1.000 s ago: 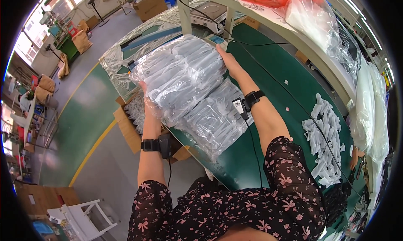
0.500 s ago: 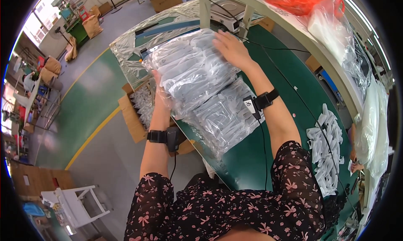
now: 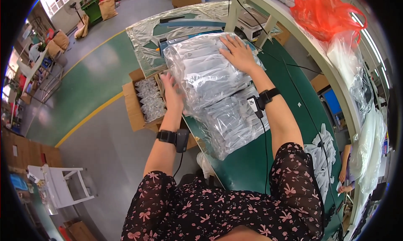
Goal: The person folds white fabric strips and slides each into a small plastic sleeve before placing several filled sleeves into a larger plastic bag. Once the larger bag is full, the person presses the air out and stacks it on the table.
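Hands on a large clear plastic bag stuffed with small white-and-grey packets [image 3: 205, 73], which lies on the near-left part of a green-topped worktable [image 3: 289, 90]. Left hand [image 3: 173, 96]: open, fingers spread, palm pressed against the bag's left side at the table edge. Right hand [image 3: 237, 52]: open and flat, fingers spread, resting on the upper right of the same bag. Neither hand pinches anything. A second clear bag of similar packets [image 3: 235, 123] lies beneath and just nearer the person, touching the first. Each wrist carries a black band with a small device and a cable. An open brown cardboard box holding more clear packets [image 3: 145, 100] stands on the grey floor just beside the table, below the left hand. Loose white flat pieces [image 3: 323, 155] lie on the table to the right, well apart from the bags. An orange plastic bag [image 3: 325, 16] sits on the white shelf rail at upper right.
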A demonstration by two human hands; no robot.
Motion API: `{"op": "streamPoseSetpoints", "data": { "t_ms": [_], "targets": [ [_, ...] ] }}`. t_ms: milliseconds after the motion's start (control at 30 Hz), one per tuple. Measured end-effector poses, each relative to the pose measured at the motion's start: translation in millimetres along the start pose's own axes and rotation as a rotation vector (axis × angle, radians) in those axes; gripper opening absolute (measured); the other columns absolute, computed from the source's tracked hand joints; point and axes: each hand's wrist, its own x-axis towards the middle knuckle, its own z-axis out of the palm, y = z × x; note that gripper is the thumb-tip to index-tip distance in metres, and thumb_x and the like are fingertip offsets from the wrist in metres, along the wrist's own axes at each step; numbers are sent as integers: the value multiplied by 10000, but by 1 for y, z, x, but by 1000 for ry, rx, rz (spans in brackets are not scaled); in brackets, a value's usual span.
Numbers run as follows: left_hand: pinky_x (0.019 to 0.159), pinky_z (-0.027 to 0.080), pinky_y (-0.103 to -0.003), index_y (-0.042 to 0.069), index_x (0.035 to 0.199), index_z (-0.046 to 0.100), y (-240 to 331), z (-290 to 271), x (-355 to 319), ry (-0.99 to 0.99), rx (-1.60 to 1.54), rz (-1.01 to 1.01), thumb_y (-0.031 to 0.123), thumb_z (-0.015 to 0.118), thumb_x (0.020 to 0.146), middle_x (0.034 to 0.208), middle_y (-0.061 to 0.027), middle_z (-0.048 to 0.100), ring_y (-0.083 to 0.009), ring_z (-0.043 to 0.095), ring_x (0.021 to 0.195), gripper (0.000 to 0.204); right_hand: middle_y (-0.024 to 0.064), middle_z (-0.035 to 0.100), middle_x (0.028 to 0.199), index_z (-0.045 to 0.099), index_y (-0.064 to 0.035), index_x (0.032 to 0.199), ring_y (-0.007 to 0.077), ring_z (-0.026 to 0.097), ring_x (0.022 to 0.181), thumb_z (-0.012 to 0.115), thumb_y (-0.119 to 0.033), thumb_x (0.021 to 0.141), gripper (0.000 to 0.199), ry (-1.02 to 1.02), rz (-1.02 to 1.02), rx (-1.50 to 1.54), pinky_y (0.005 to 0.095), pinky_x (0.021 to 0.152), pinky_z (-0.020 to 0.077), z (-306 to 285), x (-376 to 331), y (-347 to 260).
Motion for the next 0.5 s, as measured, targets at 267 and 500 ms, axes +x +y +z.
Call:
{"op": "streamPoseSetpoints", "data": {
  "t_ms": [267,500],
  "targets": [
    [1136,202,-368,53,1518,171,-75,-51,-18,270,-96,66,524,322,1007,1579,-111,176,-220,225,1417,711,37,313,1546,345,-291,1477,306,275,1424,389,-496,977,542,236,-67,115,601,1112,199,-24,-10,-5],
    [1188,90,-363,57,1529,98,-141,-42,26,20,677,561,457,311,1023,1590,-118,142,-266,127,1464,679,59,303,1551,297,-236,1503,293,268,1431,451,-513,951,636,24,25,-136,648,1101,168,-7,-26,-11]
  ]
}}
